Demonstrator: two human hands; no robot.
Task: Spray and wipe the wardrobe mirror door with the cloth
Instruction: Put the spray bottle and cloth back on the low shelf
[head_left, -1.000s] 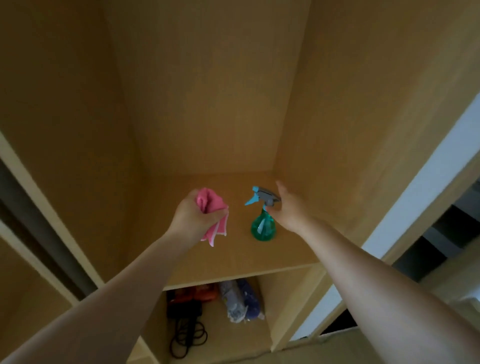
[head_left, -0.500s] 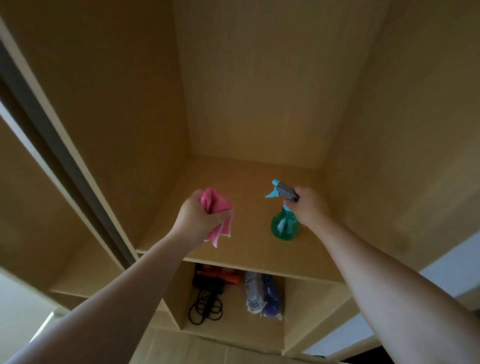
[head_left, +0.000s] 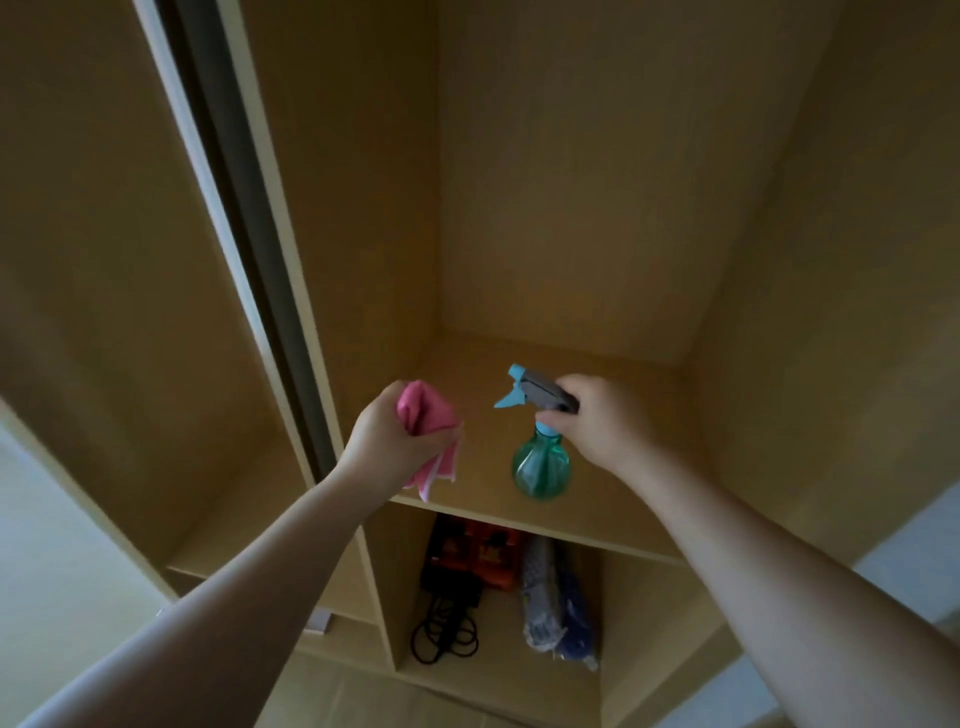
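Two grips are already made: the right hand (head_left: 597, 421) curls round the grey-and-blue trigger head of the green spray bottle (head_left: 541, 467), and the left hand (head_left: 387, 441) bunches the pink cloth (head_left: 423, 421) in a fist, a corner of it hanging below. Left of the bottle by a clear gap, the cloth is held at about the same height; the bottle's round base sits at or just above the wooden shelf (head_left: 597, 514), and I cannot tell whether it touches. Both forearms reach forward and up into the wardrobe, wrists roughly level. This looks like the pick-up step, with spraying not yet begun. No mirror face shows here; far left of the bottle stands only a dark sliding door edge (head_left: 244, 218). The next move likely calls for lifting the bottle clear and turning its nozzle toward the glass.
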